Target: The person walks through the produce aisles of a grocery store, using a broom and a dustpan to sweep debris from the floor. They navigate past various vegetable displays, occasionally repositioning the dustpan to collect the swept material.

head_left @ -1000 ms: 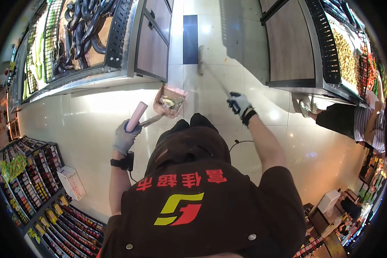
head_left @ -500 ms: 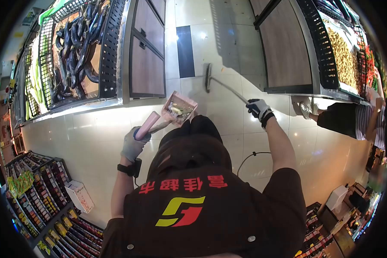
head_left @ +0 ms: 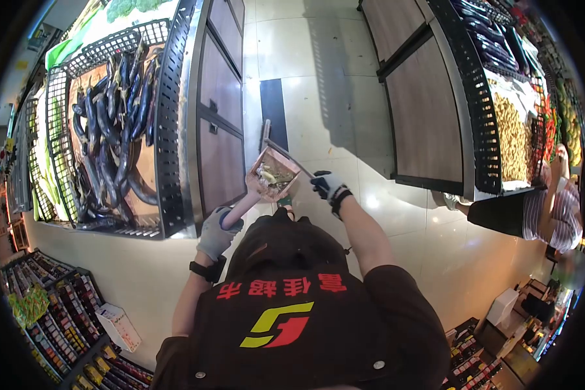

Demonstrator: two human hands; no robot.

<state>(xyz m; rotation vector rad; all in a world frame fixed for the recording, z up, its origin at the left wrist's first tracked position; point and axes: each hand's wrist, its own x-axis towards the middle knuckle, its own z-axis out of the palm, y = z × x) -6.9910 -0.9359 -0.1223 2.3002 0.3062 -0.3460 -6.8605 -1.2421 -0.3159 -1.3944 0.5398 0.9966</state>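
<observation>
My gloved left hand (head_left: 218, 233) is wrapped round the pink handle of a long-handled dustpan (head_left: 286, 164). Leafy scraps and other debris (head_left: 273, 177) lie inside its pan, just ahead of my feet. In my gloved right hand (head_left: 330, 188) is the stick of a broom (head_left: 265, 136). The stick passes over the far rim of the dustpan, and the broom head is beyond it to the left, by the dark floor strip. Both hands are closed on their handles.
At the left, a stand (head_left: 222, 146) carries crates of eggplants (head_left: 114, 136). Another stand (head_left: 426, 110) on the right holds peanuts (head_left: 510, 140). A person (head_left: 533, 211) is beside it. Packaged goods fill a shelf (head_left: 62, 312) at lower left. Pale tiles (head_left: 318, 58) line the aisle.
The broom head has swung left across the aisle, and my right hand has come in toward the dustpan. My view has shifted forward along the stands.
</observation>
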